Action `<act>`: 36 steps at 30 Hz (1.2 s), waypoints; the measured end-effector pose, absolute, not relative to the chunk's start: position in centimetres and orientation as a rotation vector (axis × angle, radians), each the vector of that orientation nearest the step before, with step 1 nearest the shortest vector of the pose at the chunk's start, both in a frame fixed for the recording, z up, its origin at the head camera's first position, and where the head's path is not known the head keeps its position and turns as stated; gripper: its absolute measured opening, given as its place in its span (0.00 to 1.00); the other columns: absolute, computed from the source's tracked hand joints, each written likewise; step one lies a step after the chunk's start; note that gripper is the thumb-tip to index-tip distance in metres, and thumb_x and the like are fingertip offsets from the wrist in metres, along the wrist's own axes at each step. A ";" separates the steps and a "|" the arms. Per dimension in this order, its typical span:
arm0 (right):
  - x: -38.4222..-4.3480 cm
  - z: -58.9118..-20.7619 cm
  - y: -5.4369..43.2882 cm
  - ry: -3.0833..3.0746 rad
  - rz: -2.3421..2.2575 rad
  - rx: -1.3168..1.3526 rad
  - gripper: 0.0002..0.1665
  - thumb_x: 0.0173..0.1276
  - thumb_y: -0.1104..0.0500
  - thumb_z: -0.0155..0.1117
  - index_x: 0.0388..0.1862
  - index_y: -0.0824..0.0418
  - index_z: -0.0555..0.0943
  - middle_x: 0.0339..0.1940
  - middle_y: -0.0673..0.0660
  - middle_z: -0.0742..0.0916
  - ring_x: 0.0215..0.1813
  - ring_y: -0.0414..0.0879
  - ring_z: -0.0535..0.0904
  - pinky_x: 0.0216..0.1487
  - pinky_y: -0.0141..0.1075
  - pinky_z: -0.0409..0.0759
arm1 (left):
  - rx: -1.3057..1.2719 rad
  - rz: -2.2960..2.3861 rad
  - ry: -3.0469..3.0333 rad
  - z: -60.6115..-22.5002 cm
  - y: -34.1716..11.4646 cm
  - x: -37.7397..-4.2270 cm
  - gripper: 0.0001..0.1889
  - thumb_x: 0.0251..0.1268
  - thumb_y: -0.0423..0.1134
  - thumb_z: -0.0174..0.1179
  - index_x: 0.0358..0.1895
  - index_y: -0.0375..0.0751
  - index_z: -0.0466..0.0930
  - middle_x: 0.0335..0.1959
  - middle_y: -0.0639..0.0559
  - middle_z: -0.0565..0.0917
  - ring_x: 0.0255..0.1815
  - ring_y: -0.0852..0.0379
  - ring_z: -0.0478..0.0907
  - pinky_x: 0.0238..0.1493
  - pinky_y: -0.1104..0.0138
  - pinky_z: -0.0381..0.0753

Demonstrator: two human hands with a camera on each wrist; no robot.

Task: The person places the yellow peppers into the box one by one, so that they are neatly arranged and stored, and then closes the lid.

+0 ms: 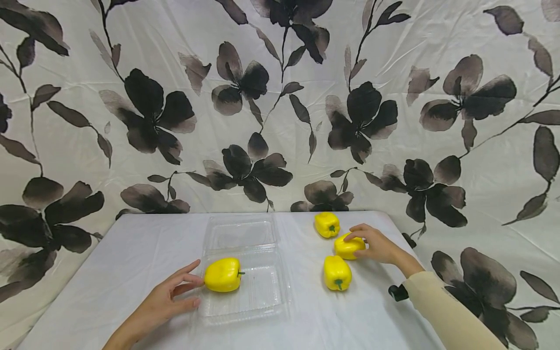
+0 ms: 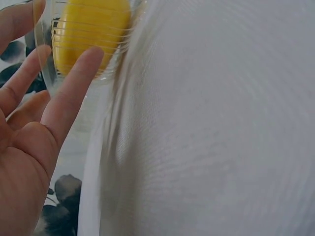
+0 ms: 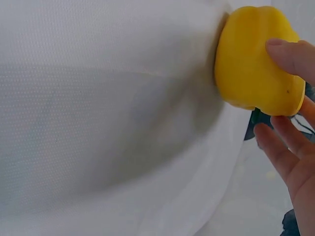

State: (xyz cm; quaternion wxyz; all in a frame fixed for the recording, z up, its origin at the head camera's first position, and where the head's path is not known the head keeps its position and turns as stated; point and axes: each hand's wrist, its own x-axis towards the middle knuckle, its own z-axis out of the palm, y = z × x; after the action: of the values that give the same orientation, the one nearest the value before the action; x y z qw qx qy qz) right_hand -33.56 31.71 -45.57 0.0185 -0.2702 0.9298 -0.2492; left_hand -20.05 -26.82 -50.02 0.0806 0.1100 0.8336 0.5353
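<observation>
A clear plastic clamshell container point(image 1: 262, 282) lies with its lid point(image 1: 240, 233) folded back on the table. One yellow bell pepper point(image 1: 222, 275) sits in its left part, stem pointing right. My left hand point(image 1: 168, 299) is at the container's left side, fingers extended; in the left wrist view, the fingers point(image 2: 74, 98) reach to the clear wall with the pepper behind it. On the right, my right hand point(image 1: 374, 245) grips another yellow bell pepper point(image 1: 347, 247) between thumb and fingers. The right wrist view shows the thumb on this pepper point(image 3: 256, 59) and fingertips by its stem end.
Two more yellow bell peppers stand near my right hand: one behind point(image 1: 326, 224), one in front point(image 1: 337, 273). A white cloth covers the table point(image 1: 118, 272). At its right edge is a small black object point(image 1: 398, 292). A floral curtain point(image 1: 302, 121) hangs behind.
</observation>
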 end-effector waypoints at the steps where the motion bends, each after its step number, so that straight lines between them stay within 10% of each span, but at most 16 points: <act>1: -33.6 -45.6 31.7 2.886 -0.772 -0.839 0.21 0.65 0.64 0.79 0.58 0.56 0.88 0.70 0.73 0.78 0.70 0.71 0.75 0.62 0.65 0.82 | 0.313 1.599 2.492 -50.0 -26.8 -20.0 0.22 0.66 0.45 0.76 0.60 0.47 0.82 0.87 0.45 0.56 0.73 0.41 0.76 0.68 0.65 0.80; 36: -32.3 -42.1 28.2 3.022 -0.824 -0.958 0.23 0.69 0.60 0.78 0.63 0.54 0.87 0.66 0.66 0.81 0.56 0.56 0.80 0.49 0.48 0.84 | 0.275 1.571 2.500 -50.4 -26.9 -20.2 0.22 0.65 0.47 0.77 0.59 0.50 0.83 0.87 0.49 0.56 0.74 0.40 0.76 0.69 0.62 0.81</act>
State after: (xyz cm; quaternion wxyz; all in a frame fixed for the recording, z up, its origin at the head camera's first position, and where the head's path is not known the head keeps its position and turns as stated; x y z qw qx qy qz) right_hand -32.25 28.20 -42.13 -0.0671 -0.2918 0.9205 -0.2511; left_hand -20.18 -26.89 -50.42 0.0879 0.0923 0.8398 0.5277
